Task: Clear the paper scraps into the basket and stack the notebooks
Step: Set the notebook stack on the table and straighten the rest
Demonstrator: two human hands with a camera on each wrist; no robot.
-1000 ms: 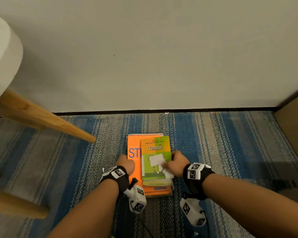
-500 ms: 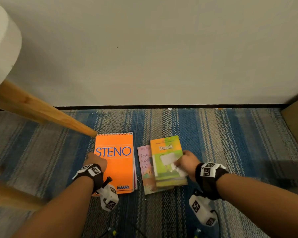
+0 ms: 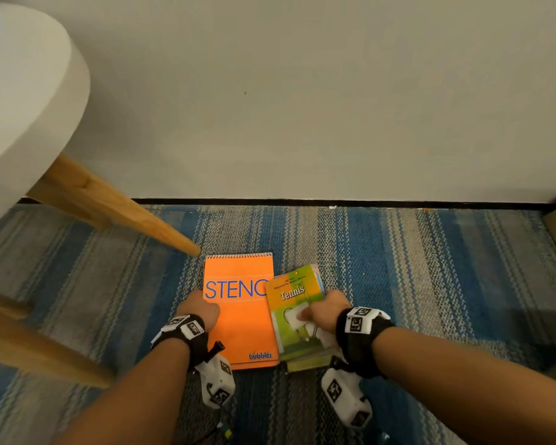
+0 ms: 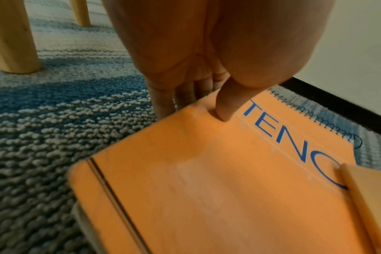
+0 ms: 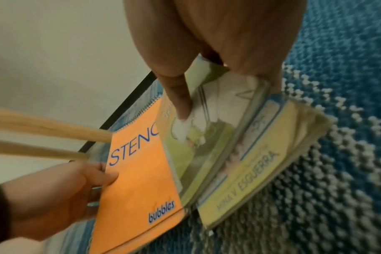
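Tennis book (image 3: 294, 303) overlaps steno pad's (image 3: 238, 316) right edge.

I observe a blue-and-grey striped rug (image 3: 398, 252) meeting a plain wall (image 3: 302, 107) along a black baseboard (image 3: 366, 203), with a white stool seat (image 3: 20, 107) on slanted wooden legs (image 3: 119, 210) at left.
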